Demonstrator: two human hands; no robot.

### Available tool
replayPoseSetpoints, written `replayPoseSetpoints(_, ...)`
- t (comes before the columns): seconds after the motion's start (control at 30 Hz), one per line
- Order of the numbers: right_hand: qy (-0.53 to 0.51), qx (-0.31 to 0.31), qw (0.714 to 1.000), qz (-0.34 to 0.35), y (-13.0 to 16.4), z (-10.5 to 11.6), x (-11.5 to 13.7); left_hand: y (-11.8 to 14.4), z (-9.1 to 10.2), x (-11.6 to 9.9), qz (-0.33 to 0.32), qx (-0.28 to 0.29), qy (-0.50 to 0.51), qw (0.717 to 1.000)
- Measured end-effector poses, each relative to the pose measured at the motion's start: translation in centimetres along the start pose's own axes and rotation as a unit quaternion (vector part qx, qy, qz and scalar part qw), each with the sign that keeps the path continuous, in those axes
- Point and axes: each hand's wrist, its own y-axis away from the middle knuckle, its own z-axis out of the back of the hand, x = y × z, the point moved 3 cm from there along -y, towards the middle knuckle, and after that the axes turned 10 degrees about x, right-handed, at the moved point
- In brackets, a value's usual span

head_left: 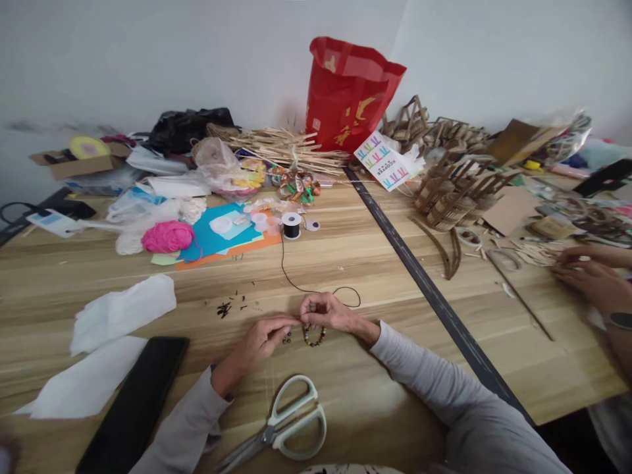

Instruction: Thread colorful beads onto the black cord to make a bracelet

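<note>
Near the bottom middle of the frame, the left hand (261, 339) and the right hand (323, 311) meet on the wooden surface (345, 263). Both sets of fingers pinch a short string of beads (314, 337), which hangs in a small curve just under them, closer to the right hand. The beads look round and shiny. A thin black cord (291, 276) runs up to a spool (291, 225). Smooth scissors (284, 428) lie below.
</note>
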Motion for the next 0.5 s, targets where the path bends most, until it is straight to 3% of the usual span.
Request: replayPoseSetpoints(0.5, -0.018, 0.001, 1.0, -0.02, 0.0, -0.1, 0.0, 1.1, 0.2, 0.6, 0.016, 0.017, -0.007, 1.0)
